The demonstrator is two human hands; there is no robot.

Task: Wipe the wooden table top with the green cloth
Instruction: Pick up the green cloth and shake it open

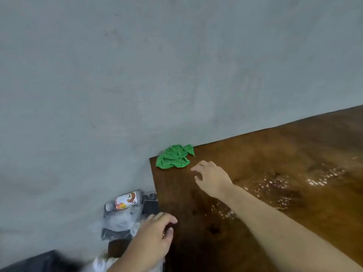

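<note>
A crumpled green cloth (174, 156) lies on the far left corner of the dark wooden table top (265, 163), against the grey wall. My right hand (211, 178) hovers over the table just right of the cloth, fingers spread and curled, a short gap from it, holding nothing. My left hand (155, 235) rests at the table's left edge, thumb on the wood, fingers loosely bent with nothing visibly in them. White specks and crumbs (275, 185) are scattered across the wood to the right of my right forearm.
Below the table's left edge sits a pile of plastic bags (121, 222) with a labelled bottle (125, 200) lying on top. A grey wall (137, 75) runs along the table's far edge. A dark object (39, 262) fills the bottom left corner.
</note>
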